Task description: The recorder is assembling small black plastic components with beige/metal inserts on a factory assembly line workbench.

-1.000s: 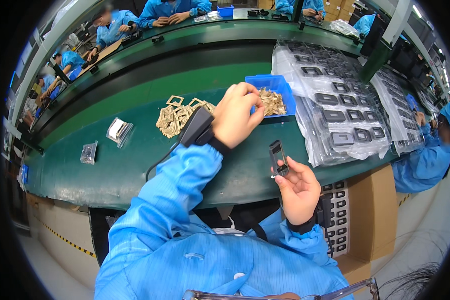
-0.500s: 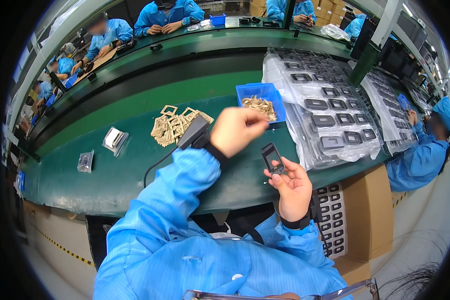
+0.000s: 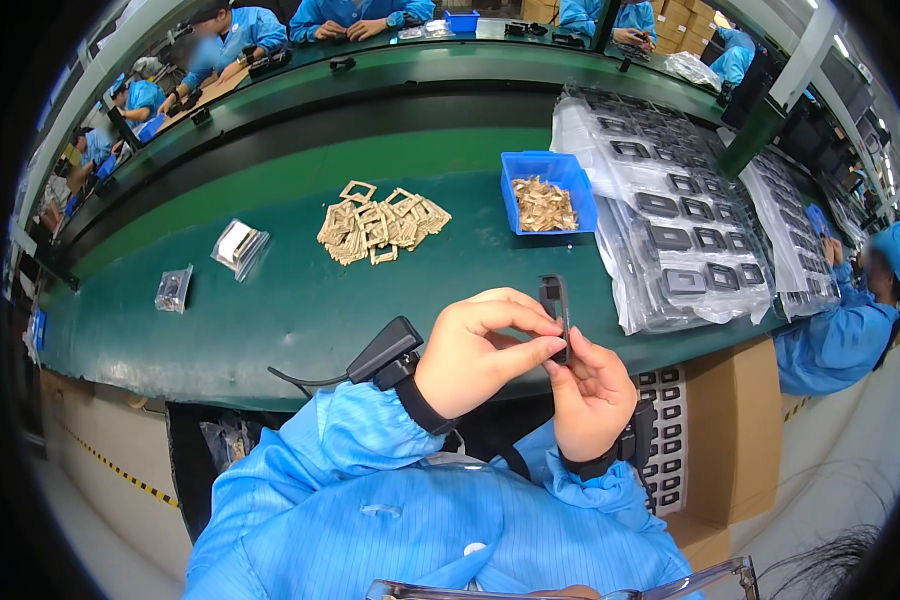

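Upright and nearly edge-on, a small dark plastic housing (image 3: 554,296) stands between my two hands above the near part of the bench. My right hand (image 3: 597,398) grips its lower end between thumb and fingers. From the other side, my left hand (image 3: 485,350) is closed in a pinch, its fingertips against the housing. Whether a small piece sits in that pinch is hidden. Beyond my hands, a blue bin (image 3: 592,213) holds small tan-gold pieces (image 3: 545,205). A heap of tan rectangular frames (image 3: 382,226) lies left of the bin.
Plastic trays of black housings (image 3: 685,235) cover the bench's right side. Two small clear bags (image 3: 238,248) lie at left. Below the right edge stands an open carton (image 3: 735,430) with more housings. A person in blue (image 3: 840,325) works at the right; others sit across the bench.
My left hand has come from near the blue bin down to the housing. The housing has turned from showing its face to nearly edge-on. The whole view has shifted slightly.
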The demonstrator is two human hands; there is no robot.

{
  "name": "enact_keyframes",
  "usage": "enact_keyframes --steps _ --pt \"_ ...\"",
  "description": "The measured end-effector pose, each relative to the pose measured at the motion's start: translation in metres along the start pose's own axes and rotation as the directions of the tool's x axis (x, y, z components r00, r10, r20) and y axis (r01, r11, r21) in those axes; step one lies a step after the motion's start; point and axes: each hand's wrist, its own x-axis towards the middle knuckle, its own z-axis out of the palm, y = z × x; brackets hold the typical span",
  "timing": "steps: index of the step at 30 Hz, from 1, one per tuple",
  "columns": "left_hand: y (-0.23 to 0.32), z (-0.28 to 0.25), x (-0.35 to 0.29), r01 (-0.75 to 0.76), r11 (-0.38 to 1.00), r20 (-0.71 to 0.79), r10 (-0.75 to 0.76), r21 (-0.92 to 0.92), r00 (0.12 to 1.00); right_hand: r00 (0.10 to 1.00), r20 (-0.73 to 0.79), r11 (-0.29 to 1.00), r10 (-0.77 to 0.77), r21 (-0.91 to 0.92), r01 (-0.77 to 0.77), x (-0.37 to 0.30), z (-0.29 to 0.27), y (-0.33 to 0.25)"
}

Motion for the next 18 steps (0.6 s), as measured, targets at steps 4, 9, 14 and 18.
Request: enact_keyframes --steps 4,9,14,18 --pt "0.003 0.007 -0.007 0.046 0.997 -0.062 -0.049 -0.054 0.997 0.999 0.02 0.994 0.033 0.101 -0.035 -0.004 -0.003 0.001" --pt "0.01 0.004 -0.012 -0.041 0.99 -0.072 0.051 0.137 0.996 0.995 0.044 0.976 0.091 0.196 -0.098 -0.007 -0.003 0.006" --pt "0.004 -0.004 -0.013 -0.07 0.984 -0.007 0.072 0.162 0.997 0.997 0.047 0.972 0.065 0.221 -0.073 -0.008 -0.001 0.007" --pt "0.002 -0.005 -0.015 -0.02 0.998 0.008 0.02 0.06 1.0 0.997 0.067 0.976 0.028 0.213 -0.042 -0.008 0.0 0.006"
